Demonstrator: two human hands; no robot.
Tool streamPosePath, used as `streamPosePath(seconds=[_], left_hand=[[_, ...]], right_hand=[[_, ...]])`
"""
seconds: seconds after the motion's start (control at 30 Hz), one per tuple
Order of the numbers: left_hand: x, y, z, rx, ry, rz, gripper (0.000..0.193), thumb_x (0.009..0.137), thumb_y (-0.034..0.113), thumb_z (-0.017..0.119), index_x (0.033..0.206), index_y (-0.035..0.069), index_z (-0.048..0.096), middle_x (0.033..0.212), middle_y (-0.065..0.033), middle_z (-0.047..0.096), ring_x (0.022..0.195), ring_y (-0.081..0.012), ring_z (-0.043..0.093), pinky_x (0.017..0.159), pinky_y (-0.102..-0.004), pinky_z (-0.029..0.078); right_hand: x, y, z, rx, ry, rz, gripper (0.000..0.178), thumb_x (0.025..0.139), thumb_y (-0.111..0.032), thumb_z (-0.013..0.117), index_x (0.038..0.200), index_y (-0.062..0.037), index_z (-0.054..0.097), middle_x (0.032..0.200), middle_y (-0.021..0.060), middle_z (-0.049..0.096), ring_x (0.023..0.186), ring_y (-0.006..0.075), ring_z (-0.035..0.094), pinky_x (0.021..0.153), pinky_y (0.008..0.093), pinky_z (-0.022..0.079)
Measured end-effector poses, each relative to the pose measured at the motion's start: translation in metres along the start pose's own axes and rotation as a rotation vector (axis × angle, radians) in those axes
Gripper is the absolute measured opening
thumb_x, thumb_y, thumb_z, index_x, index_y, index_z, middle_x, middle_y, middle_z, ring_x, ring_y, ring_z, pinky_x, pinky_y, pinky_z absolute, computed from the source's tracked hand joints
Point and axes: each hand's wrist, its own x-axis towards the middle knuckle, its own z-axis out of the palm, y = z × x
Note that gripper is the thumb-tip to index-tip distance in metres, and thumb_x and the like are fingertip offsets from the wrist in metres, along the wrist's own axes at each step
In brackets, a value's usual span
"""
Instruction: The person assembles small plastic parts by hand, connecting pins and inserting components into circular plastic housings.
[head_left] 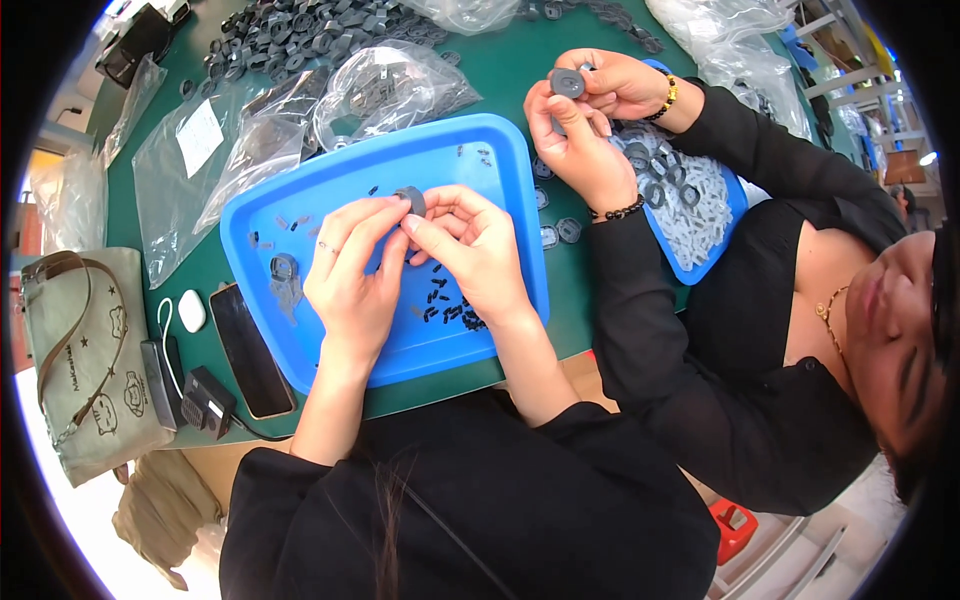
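Above a blue tray (395, 372) my two hands meet at one dark grey round plastic part (411, 199). My left hand (352, 270) pinches its left side, with a thin ring on one finger. From the other side, the thumb and fingers of my right hand (470, 255) close on the same part. Small black plastic pieces (438, 300) lie scattered in the tray beneath my right hand. Near the tray's left wall rest some grey round parts (284, 268) with translucent bits. Whether my fingertips also hold a smaller piece is hidden.
At my right a co-worker's hands (590, 130) hold another grey round part, over a blue tray of translucent pieces (690, 210). A pile of grey parts (300, 35) and plastic bags (380, 90) lie beyond. A phone (250, 350), a charger (208, 402) and a bag (95, 350) are left.
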Motion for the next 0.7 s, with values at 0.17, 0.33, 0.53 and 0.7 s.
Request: streamPosePath(seconds=[0.17, 0.33, 0.53, 0.7], left_hand=[[-0.0008, -0.002, 0.0016, 0.027, 0.003, -0.025, 0.025, 0.071, -0.008, 0.074, 0.092, 0.003, 0.069, 0.093, -0.0088, 0.071, 0.087, -0.0233, 0.068, 0.076, -0.0312, 0.054], [-0.002, -0.0034, 0.0044, 0.02, -0.011, -0.002, 0.026, 0.071, -0.009, 0.074, 0.092, 0.004, 0.069, 0.094, -0.0081, 0.072, 0.086, -0.0237, 0.068, 0.076, -0.0312, 0.054], [-0.0012, -0.002, 0.0035, 0.007, -0.028, 0.025, 0.025, 0.07, -0.009, 0.074, 0.09, 0.004, 0.069, 0.092, -0.0076, 0.071, 0.084, -0.0232, 0.068, 0.075, -0.031, 0.054], [-0.0013, -0.0014, 0.0031, 0.033, -0.038, 0.027, 0.026, 0.068, -0.01, 0.073, 0.09, 0.004, 0.067, 0.091, -0.0073, 0.07, 0.083, -0.0234, 0.066, 0.074, -0.0316, 0.053]], right_hand=[[-0.0002, -0.0004, 0.0062, -0.077, 0.065, -0.057, 0.022, 0.084, -0.006, 0.071, 0.099, 0.0059, 0.06, 0.083, 0.0058, 0.063, 0.072, 0.0079, 0.064, 0.057, 0.0224, 0.055], [-0.0005, 0.0002, 0.0064, -0.12, 0.096, -0.044, 0.019, 0.084, -0.005, 0.07, 0.098, 0.0052, 0.061, 0.077, 0.0039, 0.062, 0.069, 0.0069, 0.063, 0.056, 0.0213, 0.054], [-0.0002, 0.0033, 0.0044, -0.177, 0.08, -0.018, 0.015, 0.082, -0.003, 0.068, 0.095, 0.0027, 0.061, 0.077, 0.002, 0.062, 0.068, 0.0039, 0.06, 0.056, 0.0185, 0.048], [-0.001, 0.0051, 0.0048, -0.198, 0.098, -0.011, 0.015, 0.082, -0.004, 0.068, 0.094, 0.0026, 0.061, 0.076, 0.0018, 0.063, 0.068, 0.0039, 0.059, 0.057, 0.0193, 0.048]])
